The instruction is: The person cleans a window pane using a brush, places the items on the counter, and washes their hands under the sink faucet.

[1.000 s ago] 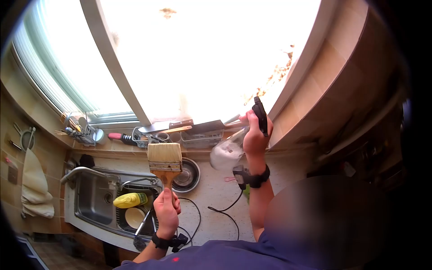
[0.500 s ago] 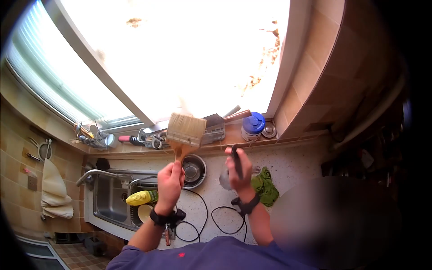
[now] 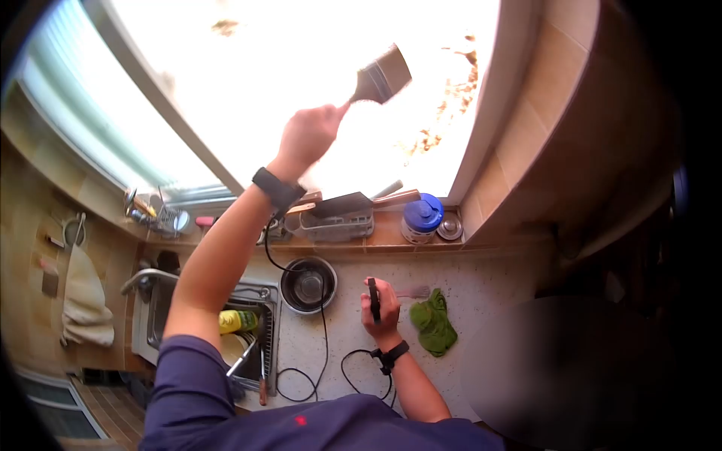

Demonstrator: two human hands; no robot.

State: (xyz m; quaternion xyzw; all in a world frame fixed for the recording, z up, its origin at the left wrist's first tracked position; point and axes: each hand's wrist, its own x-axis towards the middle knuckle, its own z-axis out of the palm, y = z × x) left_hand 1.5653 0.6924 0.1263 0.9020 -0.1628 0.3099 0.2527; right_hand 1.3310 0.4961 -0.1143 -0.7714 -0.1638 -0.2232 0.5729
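My left hand [image 3: 310, 134] is raised in front of the bright window. It is closed around the handle of a wide, flat paintbrush [image 3: 385, 75], whose bristles point up and to the right. Low over the counter, my right hand [image 3: 382, 307] has its fingers curled around a slim black object [image 3: 374, 299] that I cannot identify. Beside those fingers lies a pale, flat thing with a ridged end [image 3: 414, 292], partly hidden by the hand. Just right of it is a crumpled green cloth [image 3: 434, 323]. Both wrists wear black bands with cables.
A metal bowl [image 3: 308, 286] stands beside the sink [image 3: 272, 331], which holds a yellow bottle [image 3: 238, 322] and dishes. Along the sill are a grey rack [image 3: 331, 225], a cleaver [image 3: 342, 204] and a blue-lidded tub [image 3: 423, 218]. A black cable [image 3: 326, 338] crosses the counter.
My left hand has swung up and forward with the paintbrush, from above the bowl to the window. My right hand has come lower and slightly left, still holding the black object.
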